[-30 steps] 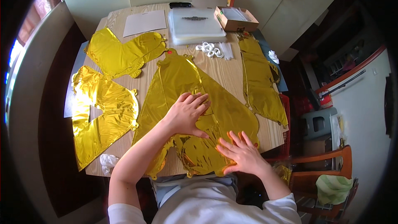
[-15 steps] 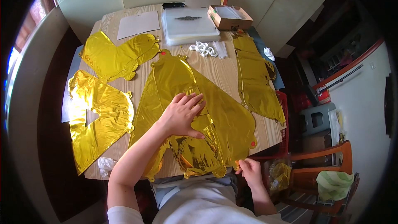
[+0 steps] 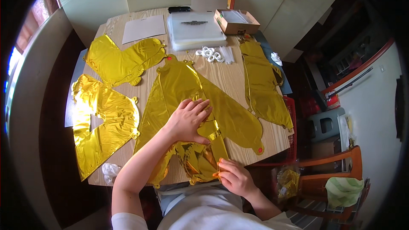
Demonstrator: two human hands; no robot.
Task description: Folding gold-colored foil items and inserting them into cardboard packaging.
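A large gold foil balloon [image 3: 179,83], flat and uninflated, lies in front of me with its near part folded over on itself. My left hand [image 3: 188,120] presses on its middle, palm down with the fingers stretched out. At the near edge, my right hand [image 3: 235,178] pinches a folded edge of the same foil; the fingertips partly hide the gripped spot. Small tabs stick out along the balloon's rim, and a red dot [image 3: 260,150] marks its right tip.
Other flat gold foil balloons lie at the far left [image 3: 108,59], near left [image 3: 113,117] and right [image 3: 264,85]. Toward the back are white rings [image 3: 208,54], a stack of clear plastic bags [image 3: 196,32] and an open cardboard box [image 3: 237,21]. Crumpled white tissue [image 3: 110,172] sits at the front left; a wooden chair [image 3: 332,157] stands right.
My right hand has moved left and slightly up, carrying the balloon's near right edge inward and folding it over. My left hand stays pressed on the foil.
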